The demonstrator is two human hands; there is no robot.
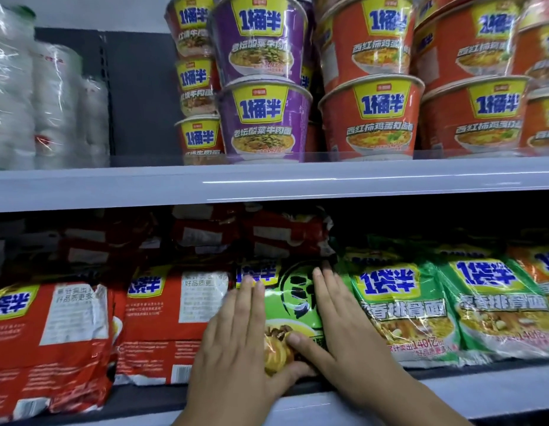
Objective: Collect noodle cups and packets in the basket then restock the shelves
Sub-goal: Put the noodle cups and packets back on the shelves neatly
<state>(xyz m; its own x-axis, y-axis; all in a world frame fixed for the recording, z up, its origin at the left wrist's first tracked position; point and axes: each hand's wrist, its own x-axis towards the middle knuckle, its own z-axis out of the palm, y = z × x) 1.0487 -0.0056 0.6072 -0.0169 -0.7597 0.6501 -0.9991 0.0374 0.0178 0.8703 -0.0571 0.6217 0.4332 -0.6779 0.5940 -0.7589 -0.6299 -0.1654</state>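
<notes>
Presently on view, two shelf levels of instant noodles. Upper shelf [267, 179], from the left: clear-wrapped stacks of white disposable bowls [36, 103]; a column of three red noodle cups [199, 139] set further back; two purple noodle cups [264, 118] stacked one on the other; orange noodle cups [371, 118] stacked likewise, with more of the same running out to the right edge.

Lower shelf [497, 382], from the left: red noodle packets [48, 330] standing at the front, tilted, with darker red packets [251, 232] piled behind in shadow.

Next, at the middle, the left hand [236, 342]: fingers straight and together, laid flat against the left edge of a dark-green noodle packet [293, 302], thumb tucked under the packet's lower front corner. This packet stands at the front of the lower shelf, between the red packets on its left and the light-green ones on its right, touching both.

The right hand [343, 327] mirrors the left: fingers extended along the packet's right edge, thumb pressed on its printed face near the bottom. Both hands thus bracket the packet from either side; neither is curled around it.

Further right: light-green noodle packets [408, 309], two facing forward side by side, more stacked behind them. An orange packet [543, 272] shows partly at the far right edge.
</notes>
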